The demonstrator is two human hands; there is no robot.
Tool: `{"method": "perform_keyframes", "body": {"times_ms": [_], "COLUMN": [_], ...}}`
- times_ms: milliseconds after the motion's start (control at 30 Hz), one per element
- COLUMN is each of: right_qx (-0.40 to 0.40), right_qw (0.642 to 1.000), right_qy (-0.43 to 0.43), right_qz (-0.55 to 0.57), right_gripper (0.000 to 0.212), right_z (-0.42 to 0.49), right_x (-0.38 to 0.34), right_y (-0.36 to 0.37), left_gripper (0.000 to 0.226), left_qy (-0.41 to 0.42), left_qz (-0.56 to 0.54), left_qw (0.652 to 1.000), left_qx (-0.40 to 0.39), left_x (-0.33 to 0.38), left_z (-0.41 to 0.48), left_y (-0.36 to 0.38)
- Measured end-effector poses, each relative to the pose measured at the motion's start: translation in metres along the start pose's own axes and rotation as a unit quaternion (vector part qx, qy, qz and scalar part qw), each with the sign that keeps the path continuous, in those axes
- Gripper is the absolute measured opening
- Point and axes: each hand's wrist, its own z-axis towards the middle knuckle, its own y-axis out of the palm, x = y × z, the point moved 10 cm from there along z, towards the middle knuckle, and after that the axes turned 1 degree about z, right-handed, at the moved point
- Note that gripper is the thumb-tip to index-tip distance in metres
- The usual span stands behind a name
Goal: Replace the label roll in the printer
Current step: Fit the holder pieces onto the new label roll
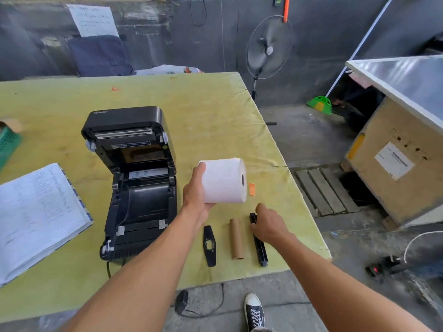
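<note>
Scanning from the left, the printer (134,183) sits lid-up on the desk (215,111), its bay empty. My left hand (195,200) has its grip clamped on the new label roll (223,180), held above the desk just right of the printer. Below lie the black end plate (209,245) and the spent cardboard core (236,238). Farthest right, my right hand (269,225) rests on the black spindle (260,245), fingers curled over it; whether they have closed, I cannot tell. Holding the roll one-handed, I could let it slip or unwind while threading the spindle through.
</note>
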Motion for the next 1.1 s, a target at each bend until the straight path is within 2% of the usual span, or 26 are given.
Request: {"method": "perform_keyframes", "body": {"times_ms": [133, 267, 367, 467, 533, 567, 700, 767, 833, 1100], "right_qx": [-0.002, -0.022, -0.027, 0.035, 0.103, 0.14, 0.26, 0.287, 0.299, 0.332], "right_qw": [0.999, 0.999, 0.999, 0.99, 0.961, 0.935, 0.8, 0.753, 0.73, 0.679], "right_qy": [-0.018, -0.015, 0.015, 0.038, 0.071, 0.094, 0.144, 0.143, 0.138, 0.126], "right_qz": [-0.029, -0.02, 0.033, 0.134, 0.246, 0.311, 0.521, 0.575, 0.599, 0.643], "right_gripper": [0.024, 0.019, 0.02, 0.026, 0.026, 0.027, 0.037, 0.038, 0.036, 0.035], "right_z": [0.013, 0.026, 0.035, 0.045, 0.048, 0.047, 0.034, 0.027, 0.019, -0.008], "right_x": [-0.002, 0.001, 0.007, 0.011, 0.018, 0.023, 0.033, 0.029, 0.021, 0.005], "right_y": [0.008, 0.004, -0.009, -0.048, -0.086, -0.105, -0.163, -0.175, -0.176, -0.169], "left_gripper": [0.048, 0.057, 0.057, 0.054, 0.049, 0.044, 0.035, 0.035, 0.036, 0.044], "left_qy": [0.004, 0.0, 0.004, 0.004, 0.002, 0.003, 0.003, 0.002, 0.003, 0.018], "left_qz": [-0.01, -0.016, -0.019, -0.018, -0.017, -0.02, -0.025, -0.029, -0.028, -0.011], "left_qw": [1.0, 0.999, 0.997, 0.996, 0.994, 0.993, 0.99, 0.989, 0.988, 0.991], "left_qx": [0.018, 0.048, 0.07, 0.088, 0.107, 0.117, 0.142, 0.146, 0.149, 0.132], "left_x": [0.006, 0.013, 0.018, 0.023, 0.027, 0.029, 0.037, 0.041, 0.046, 0.067], "left_z": [0.008, 0.014, 0.016, 0.016, 0.015, 0.014, 0.009, 0.006, 0.003, -0.016], "left_y": [0.003, 0.006, 0.006, 0.005, 0.004, 0.003, 0.004, 0.006, 0.01, 0.023]}}
